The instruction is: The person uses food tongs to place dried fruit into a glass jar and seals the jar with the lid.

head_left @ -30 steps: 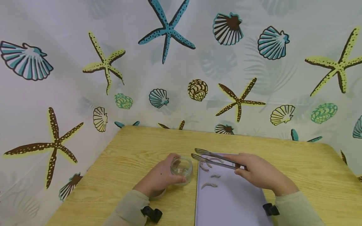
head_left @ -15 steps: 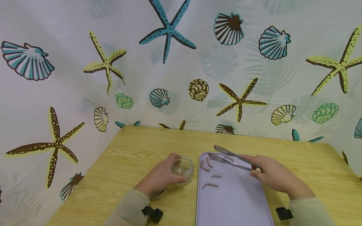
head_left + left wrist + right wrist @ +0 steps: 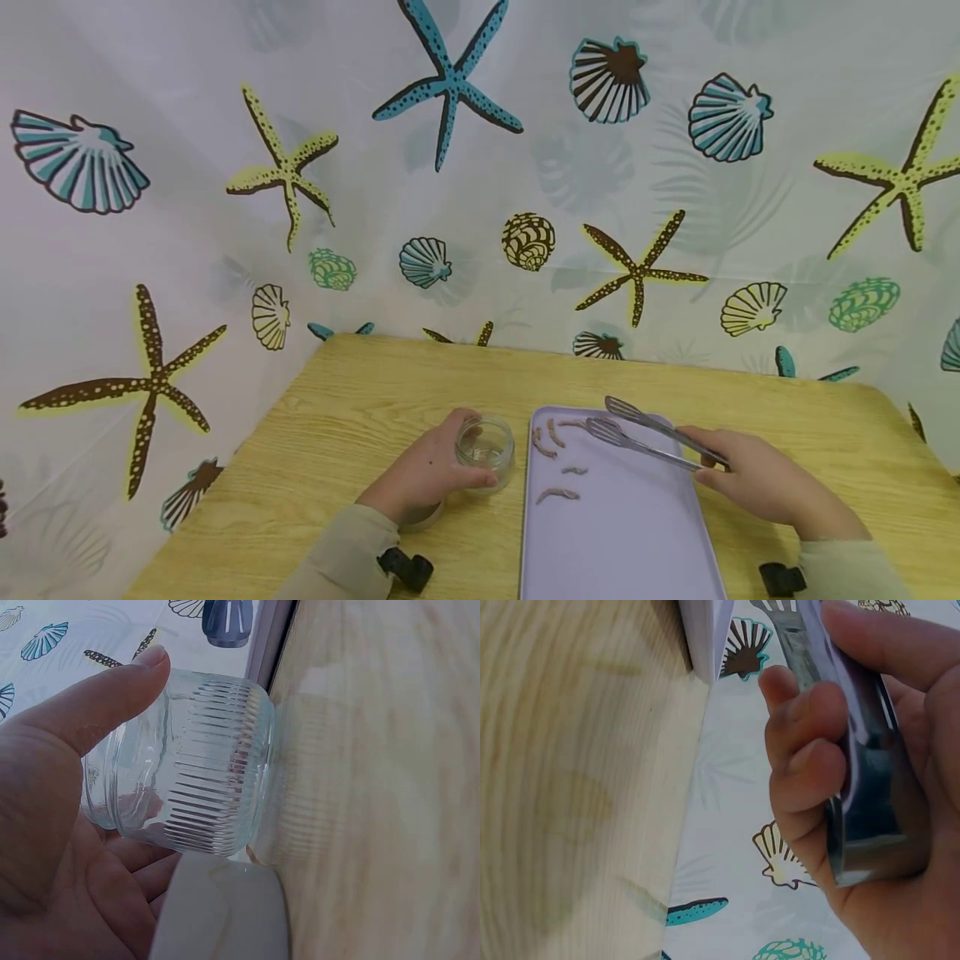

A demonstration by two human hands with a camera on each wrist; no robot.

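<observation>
My left hand [image 3: 427, 471] grips a clear glass jar [image 3: 486, 446], thumb and fingers round its sides. Vertical ribs show on the jar [image 3: 214, 765] in the left wrist view, where it appears to contain nothing. In my right hand [image 3: 768, 479] are metal tongs [image 3: 671, 432], held near the hinged end with their slotted tips apart. The tips hover over the far part of a lavender tray [image 3: 622, 533], with nothing visible between them. Several thin, curved brown pieces, like dried worms [image 3: 558, 495], lie on the tray's left and far side.
A pale round dish [image 3: 423, 518] sits under my left wrist, partly hidden; its white side [image 3: 225, 907] shows near the jar. Wood-grain table [image 3: 390, 383] surrounds the tray. A curtain [image 3: 465, 200] printed with shells and starfish hangs behind the table.
My right hand has moved to the right with the tongs, from over the tray's far left to its far right. My left hand and the jar have stayed in place.
</observation>
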